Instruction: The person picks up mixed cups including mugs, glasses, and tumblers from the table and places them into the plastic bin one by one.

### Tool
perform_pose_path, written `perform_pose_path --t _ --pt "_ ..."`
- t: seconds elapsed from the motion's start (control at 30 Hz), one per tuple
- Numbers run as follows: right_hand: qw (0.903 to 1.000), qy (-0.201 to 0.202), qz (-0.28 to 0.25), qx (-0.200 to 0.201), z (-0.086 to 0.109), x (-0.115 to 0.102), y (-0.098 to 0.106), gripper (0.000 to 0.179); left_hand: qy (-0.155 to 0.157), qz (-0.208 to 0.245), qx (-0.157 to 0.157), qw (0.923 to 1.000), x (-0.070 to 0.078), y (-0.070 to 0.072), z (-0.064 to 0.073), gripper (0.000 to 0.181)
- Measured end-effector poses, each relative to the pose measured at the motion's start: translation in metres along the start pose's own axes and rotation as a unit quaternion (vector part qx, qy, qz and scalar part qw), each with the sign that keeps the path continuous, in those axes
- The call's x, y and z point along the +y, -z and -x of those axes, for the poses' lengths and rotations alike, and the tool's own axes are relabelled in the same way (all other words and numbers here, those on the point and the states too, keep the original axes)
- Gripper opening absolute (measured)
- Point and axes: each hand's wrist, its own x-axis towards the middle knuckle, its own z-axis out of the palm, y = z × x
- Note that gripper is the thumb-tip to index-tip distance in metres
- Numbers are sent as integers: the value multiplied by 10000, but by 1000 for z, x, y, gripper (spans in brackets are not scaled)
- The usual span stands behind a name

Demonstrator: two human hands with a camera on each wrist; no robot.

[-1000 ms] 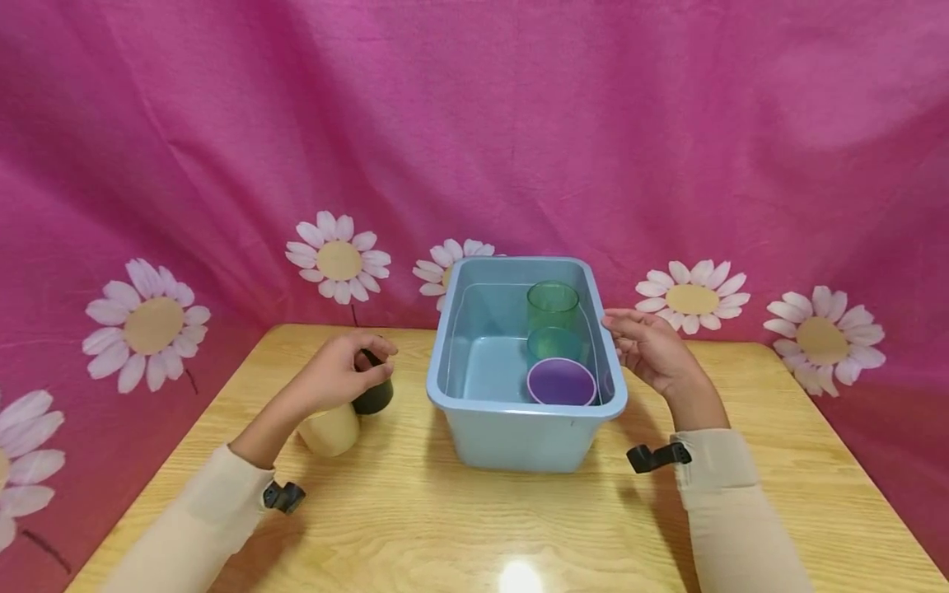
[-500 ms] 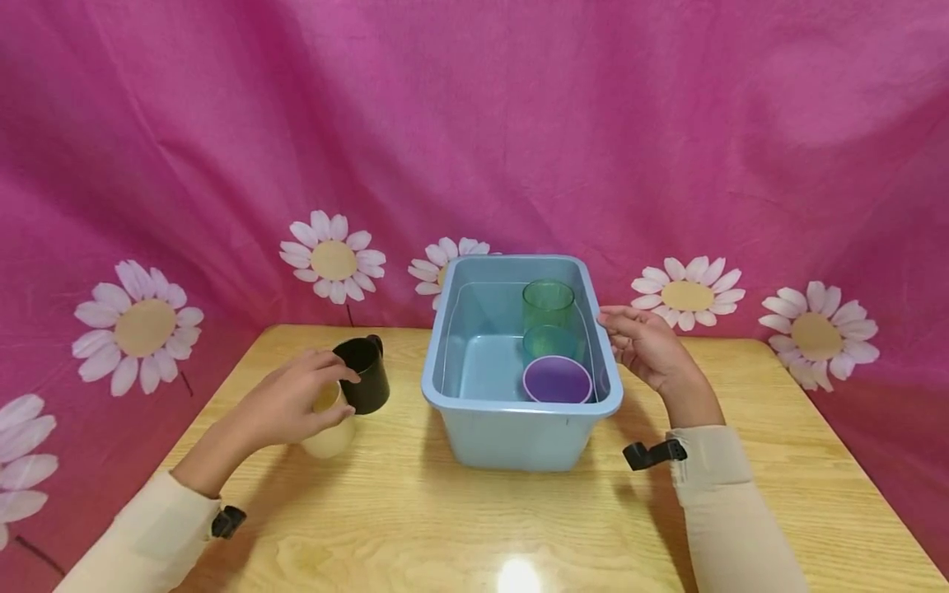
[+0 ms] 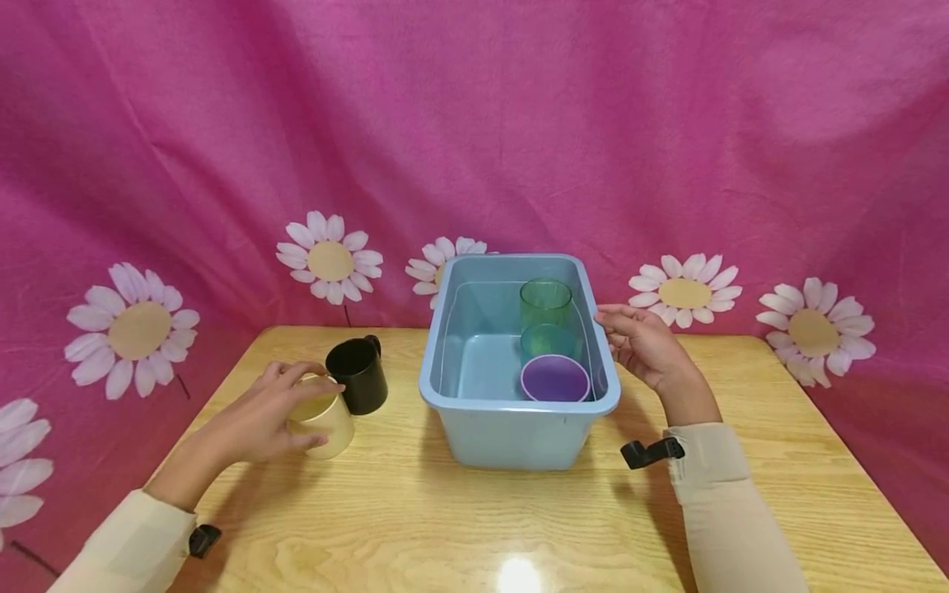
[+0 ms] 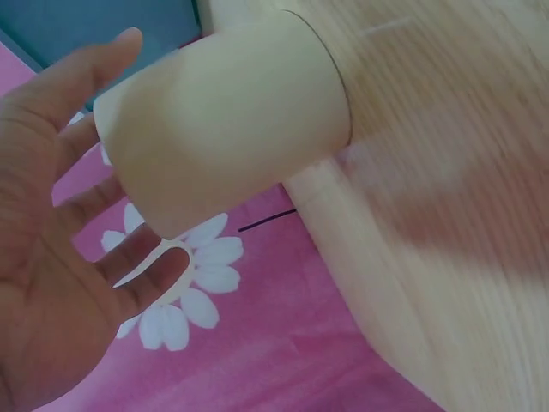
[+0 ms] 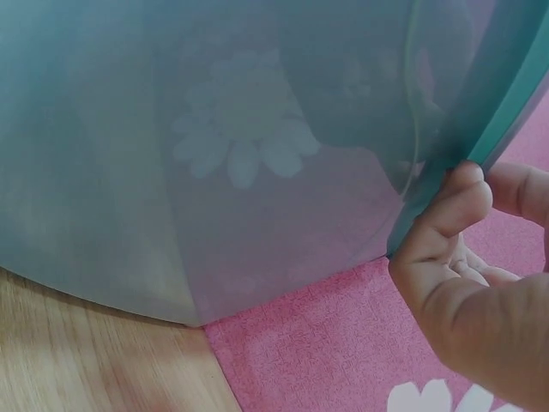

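At the table's left, a cream cup (image 3: 337, 430) stands upright beside a black mug (image 3: 363, 383) with a handle. My left hand (image 3: 259, 416) is at the cream cup's rim, fingers over its far side and thumb near its front. The left wrist view has the same cup (image 4: 227, 120) with the fingers spread around the rim end and the thumb lifted off its wall. My right hand (image 3: 647, 346) pinches the right rim of a light blue plastic tub (image 3: 511, 441) between thumb and fingers; the right wrist view shows this rim (image 5: 506, 103) close up.
Inside the tub, along its right side, are a clear green cup (image 3: 544, 306), a teal cup (image 3: 547, 338) and a purple cup (image 3: 555, 379). The wooden table (image 3: 385, 519) ends at a pink flowered cloth (image 3: 474, 123) behind and at both sides.
My left hand has moved from the black mug leftward and nearer, to the cream cup's rim, uncovering the black mug. My right hand stays on the tub's rim.
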Motion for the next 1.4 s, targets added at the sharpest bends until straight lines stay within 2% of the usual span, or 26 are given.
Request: perform_pose_path --t 0.17,0.4,0.9,1.4 --pt "10000 -14 -47 -15 0 -1 0 12 173 188 -123 9996 -1 -1 -1 65" --pt "10000 -53 -32 42 -1 -1 0 11 242 250 -179 9992 -4 -4 -3 69" --pt "9999 -74 -69 106 -2 -1 -2 10 292 346 -353 9984 -5 5 -8 67" --pt "10000 -59 -43 63 0 -1 -1 9 172 602 -483 9969 -8 7 -9 67"
